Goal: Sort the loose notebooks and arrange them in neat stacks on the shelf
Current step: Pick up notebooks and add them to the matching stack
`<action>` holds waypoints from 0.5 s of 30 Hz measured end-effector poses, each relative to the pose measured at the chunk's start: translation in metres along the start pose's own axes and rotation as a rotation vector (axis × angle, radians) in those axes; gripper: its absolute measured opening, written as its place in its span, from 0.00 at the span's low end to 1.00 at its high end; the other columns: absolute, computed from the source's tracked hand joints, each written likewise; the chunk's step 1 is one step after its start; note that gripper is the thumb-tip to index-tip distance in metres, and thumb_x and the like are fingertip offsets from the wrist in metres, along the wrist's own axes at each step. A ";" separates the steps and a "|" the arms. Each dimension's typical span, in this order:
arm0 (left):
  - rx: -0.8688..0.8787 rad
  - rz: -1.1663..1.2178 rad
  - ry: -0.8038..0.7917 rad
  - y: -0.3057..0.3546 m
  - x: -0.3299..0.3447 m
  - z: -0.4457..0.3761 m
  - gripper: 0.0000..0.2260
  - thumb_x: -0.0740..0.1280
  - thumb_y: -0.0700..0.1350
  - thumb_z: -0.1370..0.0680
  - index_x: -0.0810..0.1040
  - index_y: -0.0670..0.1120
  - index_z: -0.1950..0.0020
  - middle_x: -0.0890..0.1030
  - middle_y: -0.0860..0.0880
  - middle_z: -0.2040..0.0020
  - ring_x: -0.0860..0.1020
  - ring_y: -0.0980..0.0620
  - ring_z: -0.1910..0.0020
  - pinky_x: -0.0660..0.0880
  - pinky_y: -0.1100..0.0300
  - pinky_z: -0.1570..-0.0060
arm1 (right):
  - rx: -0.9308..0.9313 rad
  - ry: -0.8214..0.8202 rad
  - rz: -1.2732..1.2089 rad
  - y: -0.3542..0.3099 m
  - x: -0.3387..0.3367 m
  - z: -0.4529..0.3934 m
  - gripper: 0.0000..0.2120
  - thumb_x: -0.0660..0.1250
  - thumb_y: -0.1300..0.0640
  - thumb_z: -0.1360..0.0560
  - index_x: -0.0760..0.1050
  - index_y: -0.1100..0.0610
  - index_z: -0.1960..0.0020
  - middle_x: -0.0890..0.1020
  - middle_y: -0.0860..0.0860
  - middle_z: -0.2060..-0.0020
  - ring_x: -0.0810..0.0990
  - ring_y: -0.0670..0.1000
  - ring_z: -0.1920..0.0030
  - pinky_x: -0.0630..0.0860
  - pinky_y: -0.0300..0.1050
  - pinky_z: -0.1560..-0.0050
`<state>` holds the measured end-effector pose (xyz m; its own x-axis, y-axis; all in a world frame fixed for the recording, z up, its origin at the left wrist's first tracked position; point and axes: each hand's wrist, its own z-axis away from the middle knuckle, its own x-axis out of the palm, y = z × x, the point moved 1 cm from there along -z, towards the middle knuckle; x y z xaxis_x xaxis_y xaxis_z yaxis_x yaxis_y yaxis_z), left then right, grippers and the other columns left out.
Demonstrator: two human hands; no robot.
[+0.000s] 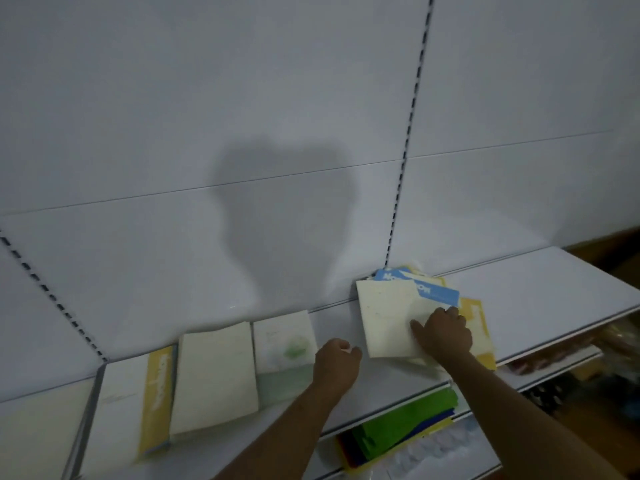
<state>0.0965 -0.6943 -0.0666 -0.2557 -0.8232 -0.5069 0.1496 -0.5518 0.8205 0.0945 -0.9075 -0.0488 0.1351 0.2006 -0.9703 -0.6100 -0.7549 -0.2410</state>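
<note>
Forearms reach over the shelf [540, 299]: left hand [337, 365] clenched, apparently empty, right hand [443, 332] pressing flat on the loose notebooks [391, 320] at 1 o'clock, which look thin, light and floppy, so grip them by a long edge.

White shelf [540, 292] with notebook row [214, 375] and loose pile [388, 317].

Shop – white gondola shelf [540, 289] w/ slotted uprights [410, 133], stock on lower shelves [408, 427].
</note>
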 end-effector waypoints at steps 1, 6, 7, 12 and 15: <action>-0.021 0.024 -0.041 0.005 0.012 -0.002 0.21 0.64 0.53 0.22 0.72 0.43 0.33 0.75 0.46 0.34 0.74 0.49 0.37 0.69 0.62 0.39 | -0.022 0.005 -0.005 0.004 0.001 -0.001 0.28 0.61 0.39 0.25 0.69 0.61 0.37 0.70 0.58 0.37 0.69 0.59 0.36 0.71 0.52 0.42; -0.107 0.300 -0.099 0.020 0.051 -0.006 0.12 0.66 0.46 0.22 0.73 0.39 0.43 0.81 0.40 0.47 0.80 0.49 0.59 0.77 0.58 0.59 | -0.071 -0.041 -0.100 0.008 0.002 -0.005 0.24 0.61 0.44 0.24 0.69 0.62 0.38 0.72 0.59 0.41 0.72 0.59 0.39 0.72 0.52 0.43; -0.103 0.327 -0.077 0.021 0.052 -0.006 0.09 0.65 0.43 0.22 0.71 0.40 0.45 0.81 0.40 0.48 0.80 0.51 0.63 0.76 0.60 0.63 | -0.056 -0.048 -0.141 0.007 0.002 -0.006 0.23 0.61 0.45 0.23 0.69 0.63 0.38 0.73 0.59 0.41 0.72 0.59 0.39 0.72 0.51 0.43; -0.024 0.404 -0.030 0.015 0.039 -0.002 0.04 0.63 0.36 0.22 0.68 0.42 0.50 0.78 0.43 0.50 0.80 0.51 0.64 0.77 0.60 0.64 | 0.023 -0.026 -0.308 -0.006 0.001 0.000 0.20 0.60 0.48 0.23 0.70 0.65 0.42 0.77 0.61 0.45 0.76 0.61 0.44 0.73 0.51 0.46; 0.023 0.452 0.033 0.004 0.009 0.001 0.05 0.62 0.34 0.22 0.69 0.42 0.51 0.79 0.42 0.51 0.80 0.51 0.66 0.77 0.61 0.65 | 0.012 -0.019 -0.454 -0.036 0.004 0.011 0.17 0.61 0.49 0.23 0.68 0.63 0.44 0.79 0.61 0.50 0.78 0.62 0.47 0.72 0.52 0.48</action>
<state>0.0940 -0.7033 -0.0678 -0.1386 -0.9848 -0.1044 0.2180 -0.1332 0.9668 0.1088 -0.8726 -0.0437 0.3771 0.5213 -0.7655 -0.5011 -0.5803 -0.6420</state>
